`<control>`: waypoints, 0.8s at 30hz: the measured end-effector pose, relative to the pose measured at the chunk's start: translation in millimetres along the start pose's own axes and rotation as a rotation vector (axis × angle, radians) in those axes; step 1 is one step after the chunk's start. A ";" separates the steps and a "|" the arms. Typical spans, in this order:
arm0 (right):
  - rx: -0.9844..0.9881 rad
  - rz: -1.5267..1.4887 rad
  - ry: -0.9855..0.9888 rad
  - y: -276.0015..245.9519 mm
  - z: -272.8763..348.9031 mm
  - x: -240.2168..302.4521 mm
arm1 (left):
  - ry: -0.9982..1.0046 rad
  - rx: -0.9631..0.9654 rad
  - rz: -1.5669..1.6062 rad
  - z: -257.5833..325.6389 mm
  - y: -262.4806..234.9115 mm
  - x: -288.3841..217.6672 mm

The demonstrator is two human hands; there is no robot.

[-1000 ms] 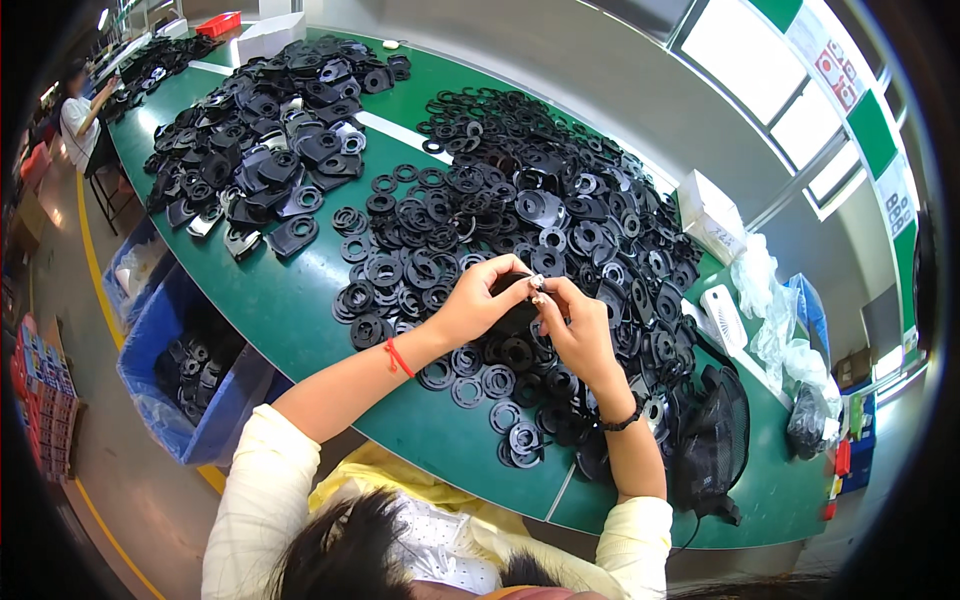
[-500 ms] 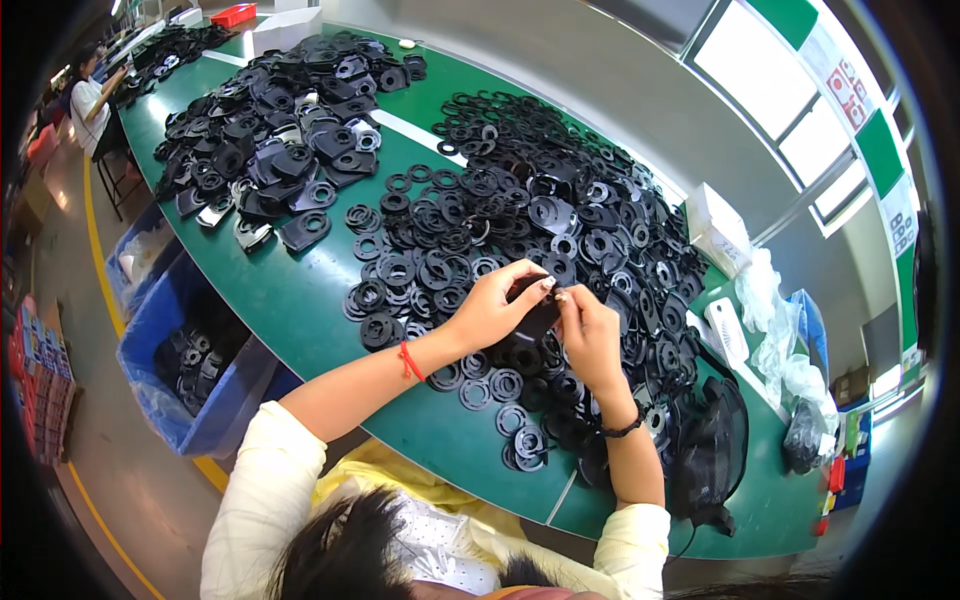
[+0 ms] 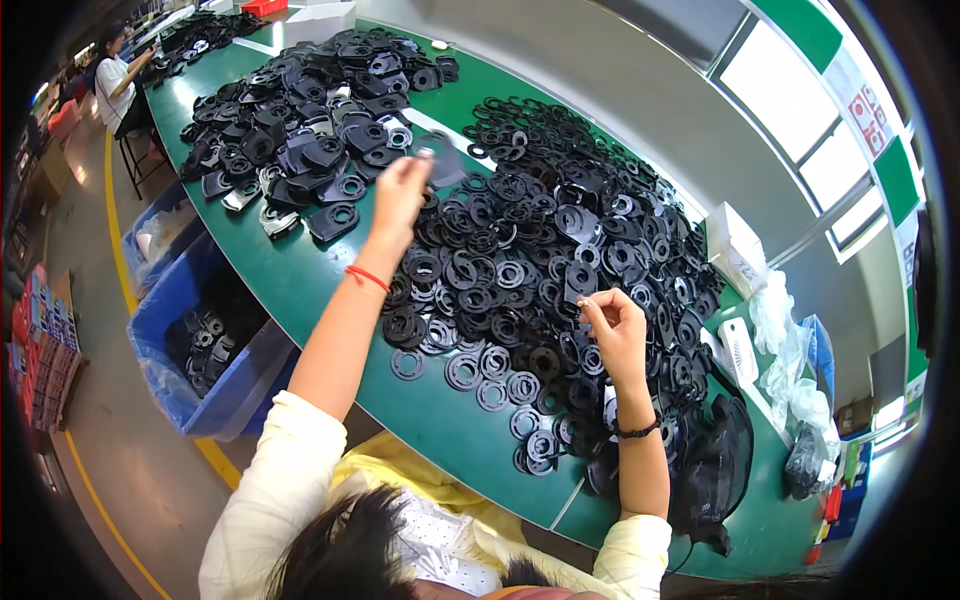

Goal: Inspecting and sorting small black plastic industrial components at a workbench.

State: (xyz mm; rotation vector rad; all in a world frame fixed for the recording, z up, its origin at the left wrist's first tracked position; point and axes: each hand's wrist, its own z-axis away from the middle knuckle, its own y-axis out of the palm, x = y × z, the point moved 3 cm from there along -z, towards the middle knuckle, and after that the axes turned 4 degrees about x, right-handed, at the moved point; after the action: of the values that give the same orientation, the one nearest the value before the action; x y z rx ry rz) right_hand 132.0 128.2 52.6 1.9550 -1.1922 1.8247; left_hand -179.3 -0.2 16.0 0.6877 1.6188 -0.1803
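Black part (image 3: 448, 167), kinda blurry, is at 11 o'clock in the left hand (image 3: 400, 203), fingers clamped on its near edge, probably keeping the rest clear. Right hand (image 3: 616, 322) hangs at 3 o'clock over the ring heap (image 3: 510, 273); fingertips close, can't tell if they're gripping anything.

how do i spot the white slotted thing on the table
Find the green table, then the white box at its right. Below it in view, beside clear plastic bags, lies the white slotted thing: its long, slotted face sets it apart from both.

Bright right-side window (image 3: 780, 78), strong fisheye distortion
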 end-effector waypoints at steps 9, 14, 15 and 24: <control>-0.005 -0.295 0.094 -6.0 -7.7 -1.0 | 0.029 -0.033 0.094 -35.4 -52.1 5.0; 0.080 -0.300 0.095 -1.1 -4.8 7.2 | -0.006 0.129 0.030 -11.7 -19.1 -4.3; 0.060 -0.288 0.102 0.3 -3.3 9.0 | -0.030 0.164 0.041 -7.0 -11.6 -1.7; 0.192 -0.376 0.125 0.7 1.8 20.5 | -0.316 0.716 0.291 41.5 51.8 -18.0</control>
State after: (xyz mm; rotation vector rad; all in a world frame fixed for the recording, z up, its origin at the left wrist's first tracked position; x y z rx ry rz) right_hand 131.0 118.2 70.6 1.9626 -0.5806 1.8760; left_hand -116.4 15.3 39.4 1.3557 1.1153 -0.6382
